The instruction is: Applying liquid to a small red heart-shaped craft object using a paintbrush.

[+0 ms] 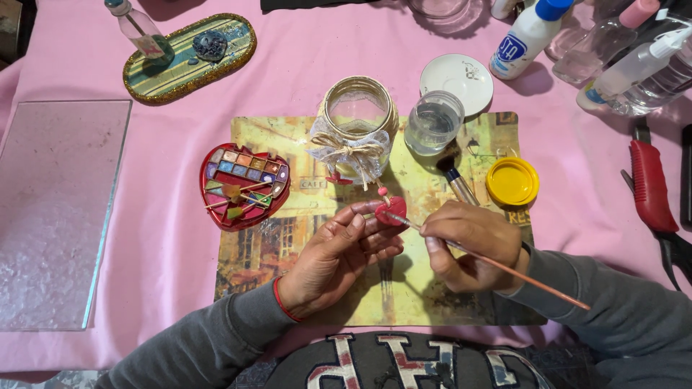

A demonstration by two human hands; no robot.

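The jar stands on the placemat, heart-shaped palette to its left, water glass right.

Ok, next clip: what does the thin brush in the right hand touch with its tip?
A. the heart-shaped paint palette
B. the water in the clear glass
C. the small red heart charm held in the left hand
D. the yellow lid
C: the right hand holds the thin brush with its tip on the small red heart charm, pinched in the left hand and hanging from the decorated jar.
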